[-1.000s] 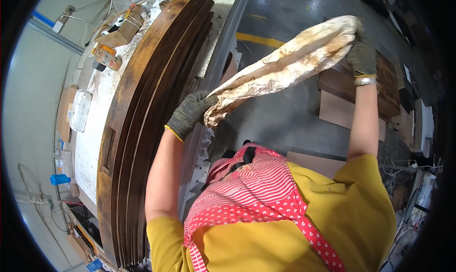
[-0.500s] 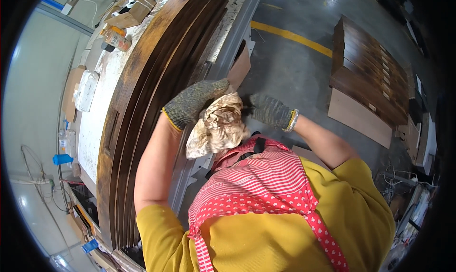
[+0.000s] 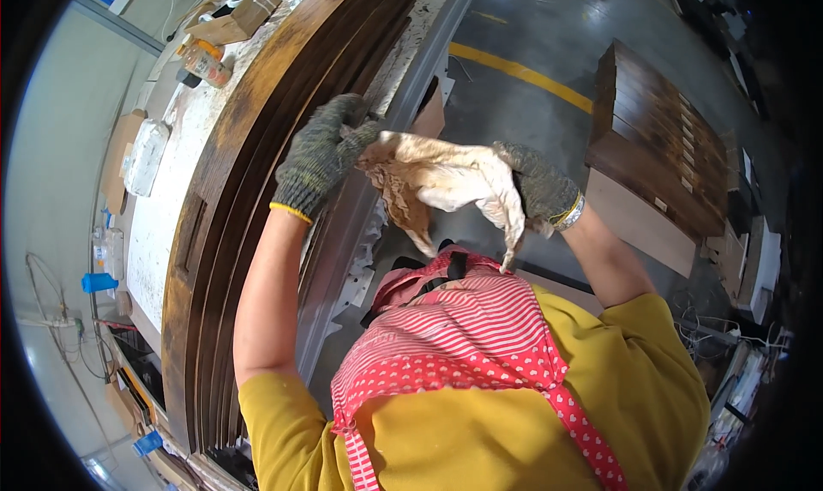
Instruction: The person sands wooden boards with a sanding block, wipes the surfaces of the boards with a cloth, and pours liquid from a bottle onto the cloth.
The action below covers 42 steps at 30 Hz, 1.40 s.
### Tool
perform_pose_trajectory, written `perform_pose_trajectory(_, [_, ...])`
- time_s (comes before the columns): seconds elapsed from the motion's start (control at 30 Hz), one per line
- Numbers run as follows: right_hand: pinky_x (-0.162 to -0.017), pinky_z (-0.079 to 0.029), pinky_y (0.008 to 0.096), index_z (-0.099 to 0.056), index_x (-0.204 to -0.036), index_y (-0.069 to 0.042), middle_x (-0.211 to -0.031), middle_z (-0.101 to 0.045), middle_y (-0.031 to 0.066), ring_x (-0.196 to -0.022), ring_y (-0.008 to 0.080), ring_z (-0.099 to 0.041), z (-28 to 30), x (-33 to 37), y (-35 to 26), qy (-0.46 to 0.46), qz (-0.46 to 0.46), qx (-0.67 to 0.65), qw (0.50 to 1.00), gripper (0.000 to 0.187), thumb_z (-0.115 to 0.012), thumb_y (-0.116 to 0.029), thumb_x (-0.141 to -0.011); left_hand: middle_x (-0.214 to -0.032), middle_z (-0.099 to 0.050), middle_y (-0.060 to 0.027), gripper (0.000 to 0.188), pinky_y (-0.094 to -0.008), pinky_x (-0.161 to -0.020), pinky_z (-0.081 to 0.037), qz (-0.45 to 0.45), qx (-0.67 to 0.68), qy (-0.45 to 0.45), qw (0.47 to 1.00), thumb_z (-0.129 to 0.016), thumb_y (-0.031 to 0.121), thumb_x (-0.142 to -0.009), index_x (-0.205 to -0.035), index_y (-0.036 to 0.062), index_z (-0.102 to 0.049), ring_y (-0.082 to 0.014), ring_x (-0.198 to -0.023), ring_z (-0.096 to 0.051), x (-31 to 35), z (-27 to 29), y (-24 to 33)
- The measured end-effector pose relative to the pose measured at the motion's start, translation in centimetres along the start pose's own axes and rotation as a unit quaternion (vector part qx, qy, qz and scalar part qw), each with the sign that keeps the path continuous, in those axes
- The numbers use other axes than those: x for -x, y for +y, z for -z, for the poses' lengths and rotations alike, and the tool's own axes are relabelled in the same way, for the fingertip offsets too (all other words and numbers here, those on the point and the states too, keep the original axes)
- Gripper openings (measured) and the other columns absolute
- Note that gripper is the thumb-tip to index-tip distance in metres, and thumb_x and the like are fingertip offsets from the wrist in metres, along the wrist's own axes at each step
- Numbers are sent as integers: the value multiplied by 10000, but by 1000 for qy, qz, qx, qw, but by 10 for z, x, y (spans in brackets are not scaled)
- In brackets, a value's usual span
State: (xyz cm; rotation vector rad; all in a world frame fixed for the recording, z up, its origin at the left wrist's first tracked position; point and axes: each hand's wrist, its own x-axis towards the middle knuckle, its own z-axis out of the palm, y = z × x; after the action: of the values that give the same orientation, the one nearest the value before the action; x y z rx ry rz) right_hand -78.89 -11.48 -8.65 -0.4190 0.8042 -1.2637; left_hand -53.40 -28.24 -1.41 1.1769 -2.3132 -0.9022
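Note:
A stained whitish-brown rag is stretched between my two hands in front of my apron, its loose ends hanging down. My left hand, in a grey-green knit glove with a yellow cuff, is closed on the rag's brown-stained left end. The right end of the cloth is gripped by my right hand, in a matching glove with a metal band at the wrist. Just left of the left hand lies a stack of dark brown wooden boards, their long edges side by side on the workbench.
The white, speckled workbench holds a bottle with an orange cap, a cardboard box and a plastic-wrapped bundle. More brown wooden panels stand stacked at the right on the grey floor, which carries a yellow line.
The rag has gone from a crumpled bunch to being spread out between my hands. My left hand moved slightly up and left, my right hand to the right.

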Motion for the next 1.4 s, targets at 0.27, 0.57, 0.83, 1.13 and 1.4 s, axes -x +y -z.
perform_pose_trajectory(0.27, [-948,-504,304,-554,-1286,7,-1179,-668,96,-1041,141,-636,20,9,-5,48,167,15,985,381,-442,-270,-1049,-1113,-617,-45,484,-295,-824,-521,-34,227,-155,961,-707,103,-885,-1328,38,-525,-132,-945,-587,36,-89,7])
perform_pose_trajectory(0.57, [-936,-480,385,-596,-1162,-26,-1106,-665,99,-1022,221,-618,111,43,-48,228,190,241,924,294,-535,-253,-985,-1045,-684,-109,349,-365,-891,-488,49,276,-328,902,-601,289,-952,-1160,11,-627,-220,-966,-632,7,-86,34])
perform_pose_trajectory(0.83, [-1026,-425,356,-409,-1428,-64,-1369,-515,89,-1219,193,-511,26,-10,-83,-54,277,247,927,649,-656,-375,-914,-1175,-616,-154,308,-389,-920,-495,-578,-34,46,814,-668,221,-875,-1162,112,-634,-330,-1004,-631,-47,-33,70])
perform_pose_trajectory(1.13, [-1051,-462,381,-358,-1439,7,-1424,-479,133,-1268,241,-508,-86,-126,-25,-131,211,-214,945,587,-611,-166,-939,-1035,-632,-145,361,-355,-870,-485,-220,298,-20,929,-619,320,-940,-1124,9,-624,-247,-962,-612,-66,73,87])
perform_pose_trajectory(1.4, [-1037,-484,386,-355,-1462,-46,-1412,-498,140,-1288,249,-505,-136,-205,-90,-194,296,91,931,602,-589,-271,-956,-1246,-580,-84,375,-367,-1025,-413,-90,-3,22,996,-631,198,-942,-1256,4,-565,-209,-1148,-530,-40,231,-37])
